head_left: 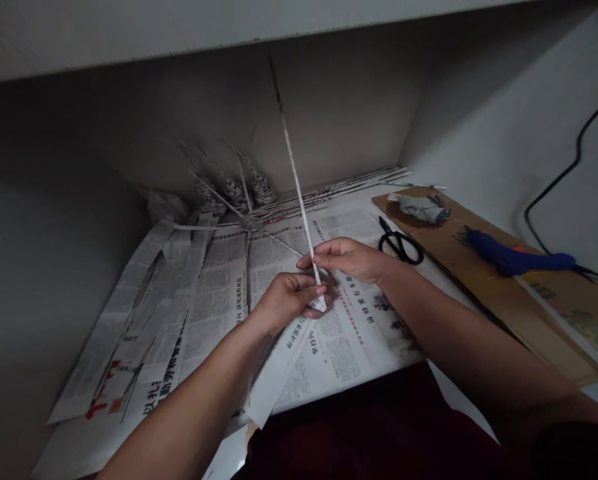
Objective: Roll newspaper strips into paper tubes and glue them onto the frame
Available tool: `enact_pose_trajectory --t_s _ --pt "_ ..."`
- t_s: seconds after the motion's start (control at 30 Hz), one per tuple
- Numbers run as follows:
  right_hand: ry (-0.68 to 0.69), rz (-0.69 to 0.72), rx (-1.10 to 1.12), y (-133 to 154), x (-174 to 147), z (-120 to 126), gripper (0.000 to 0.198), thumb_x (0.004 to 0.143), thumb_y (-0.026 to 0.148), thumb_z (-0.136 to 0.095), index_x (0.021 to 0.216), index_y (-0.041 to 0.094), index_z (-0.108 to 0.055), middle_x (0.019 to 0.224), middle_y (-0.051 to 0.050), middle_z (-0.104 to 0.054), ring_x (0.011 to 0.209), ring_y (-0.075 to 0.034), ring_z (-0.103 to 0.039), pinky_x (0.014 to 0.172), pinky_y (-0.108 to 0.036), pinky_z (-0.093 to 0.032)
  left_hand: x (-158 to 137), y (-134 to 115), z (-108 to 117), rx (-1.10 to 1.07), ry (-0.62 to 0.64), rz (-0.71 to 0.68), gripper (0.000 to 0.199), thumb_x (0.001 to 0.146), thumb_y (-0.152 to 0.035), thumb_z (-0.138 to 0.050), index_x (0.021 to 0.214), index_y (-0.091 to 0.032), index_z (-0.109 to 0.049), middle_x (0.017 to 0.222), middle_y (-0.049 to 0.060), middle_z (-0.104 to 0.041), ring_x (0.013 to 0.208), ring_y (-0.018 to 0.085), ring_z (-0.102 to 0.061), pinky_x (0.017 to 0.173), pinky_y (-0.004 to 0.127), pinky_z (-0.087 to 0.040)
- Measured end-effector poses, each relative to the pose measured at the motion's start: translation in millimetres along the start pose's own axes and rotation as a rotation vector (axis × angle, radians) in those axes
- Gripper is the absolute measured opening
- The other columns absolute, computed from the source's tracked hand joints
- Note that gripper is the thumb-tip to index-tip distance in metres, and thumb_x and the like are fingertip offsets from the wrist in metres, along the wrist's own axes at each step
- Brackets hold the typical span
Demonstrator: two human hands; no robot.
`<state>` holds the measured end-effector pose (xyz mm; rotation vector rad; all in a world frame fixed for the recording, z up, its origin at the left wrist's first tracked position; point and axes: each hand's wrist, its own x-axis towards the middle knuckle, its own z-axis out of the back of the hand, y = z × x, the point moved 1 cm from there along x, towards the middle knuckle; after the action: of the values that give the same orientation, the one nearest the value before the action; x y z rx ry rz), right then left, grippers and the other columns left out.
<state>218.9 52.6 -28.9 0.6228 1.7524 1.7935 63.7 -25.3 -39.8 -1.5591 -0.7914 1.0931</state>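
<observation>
Over newsprint [206, 300], holding tilted tube [297, 179] near low end w/ L hand [289, 299] closed on it, pinching just above w/ closed R hand [349, 260]. Poss. kink if squeezed too hard; poss. unwinding w/ slack grip; poss. tear if tugging strip [273, 379] below.

Left hand [287, 298], right hand [349, 259] — close together, fingers [333, 247] pinched

My work surface is a white tabletop [361, 201] — largely covered by printed newspaper [343, 357]. Thin rolled-paper sticks [349, 185] lie along its back edge. Flat brown cardboard [523, 320] lies to my right — black-handled scissors [409, 248] just beside it.
</observation>
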Motion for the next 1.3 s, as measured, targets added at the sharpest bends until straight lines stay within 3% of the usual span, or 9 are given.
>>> enact_pose_trajectory --t_s 0.2,0.37,0.53,0.67,0.83,0.97,1.13,1.3 --pt "-0.172 0.015 0.021 -0.1 1.3 0.2 0.030 0.070 0.042 -0.072 0.077 0.014 -0.067 0.069 -0.001 -0.063 0.055 -0.008 -0.052 0.050 -0.021 -0.041 -0.4 -1.0 -1.9 0.001 0.012 -0.005 0.028 0.074 -0.036 -0.067 0.085 -0.010 -0.070 0.082 0.010 -0.068 0.077 0.018 -0.063 0.068 0.034 -0.056" --pt "-0.008 0.009 0.073 1.7 -0.4 -1.0 0.034 0.078 0.044 -0.064 0.093 0.013 -0.068 0.068 -0.002 -0.062 0.056 -0.009 -0.054 0.051 -0.022 -0.042 0.1 1.2 -1.4 -0.008 0.001 -0.019 0.029 0.073 -0.037 -0.067 0.085 -0.011 -0.070 0.085 0.010 -0.068 0.079 0.018 -0.063 0.068 0.034 -0.056" --pt "-0.176 0.054 0.082 0.1 1.3 2.0 0.027 0.071 0.040 -0.072 0.077 0.014 -0.066 0.069 0.000 -0.062 0.056 -0.007 -0.051 0.052 -0.020 -0.040 0.8 2.4 -0.8 0.001 0.015 -0.012 0.030 0.073 -0.038 -0.068 0.087 -0.012 -0.070 0.081 0.010 -0.068 0.076 0.017 -0.062 0.068 0.033 -0.055" --pt "-0.029 0.020 0.081 0.5 1.0 1.1 0.031 0.076 0.041 -0.066 0.091 0.013 -0.068 0.082 -0.004 -0.066 0.062 -0.008 -0.054 0.056 -0.022 -0.043 1.3 2.1 0.1 0.000 0.005 0.001 0.029 0.074 -0.038 -0.067 0.086 -0.012 -0.070 0.083 0.011 -0.068 0.078 0.018 -0.063 0.069 0.034 -0.055" --pt "-0.142 0.015 0.065 0.5 0.9 2.8 0.027 0.068 0.039 -0.074 0.072 0.014 -0.064 0.067 0.000 -0.061 0.055 -0.007 -0.051 0.051 -0.021 -0.040 1.1 3.0 0.2 0.003 0.030 -0.021 0.031 0.075 -0.038 -0.066 0.087 -0.011 -0.070 0.082 0.011 -0.068 0.075 0.016 -0.062 0.067 0.032 -0.055" --pt "-0.012 -0.008 0.069 1.6 -0.2 3.6 0.032 0.075 0.042 -0.067 0.090 0.013 -0.068 0.075 -0.003 -0.065 0.058 -0.008 -0.053 0.052 -0.022 -0.042 0.7 2.8 0.2 -0.005 0.024 -0.012 0.030 0.075 -0.038 -0.065 0.086 -0.011 -0.069 0.081 0.010 -0.068 0.077 0.017 -0.063 0.069 0.033 -0.055" --pt "-0.180 0.021 0.102 0.8 0.4 6.5 0.028 0.068 0.039 -0.074 0.075 0.013 -0.065 0.071 -0.002 -0.064 0.055 -0.007 -0.051 0.052 -0.021 -0.041 0.0 2.9 -0.5 0.012 0.029 0.010 0.031 0.076 -0.039 -0.064 0.092 -0.012 -0.069 0.081 0.010 -0.068 0.077 0.017 -0.063 0.069 0.034 -0.055" --pt "-0.020 -0.013 0.093 1.7 -0.4 3.8 0.035 0.075 0.042 -0.068 0.091 0.011 -0.069 0.075 -0.004 -0.065 0.060 -0.008 -0.054 0.053 -0.021 -0.042 0.3 3.1 0.4 0.012 0.039 -0.003 0.032 0.076 -0.039 -0.064 0.089 -0.011 -0.069 0.081 0.010 -0.068 0.078 0.018 -0.063 0.069 0.034 -0.055"
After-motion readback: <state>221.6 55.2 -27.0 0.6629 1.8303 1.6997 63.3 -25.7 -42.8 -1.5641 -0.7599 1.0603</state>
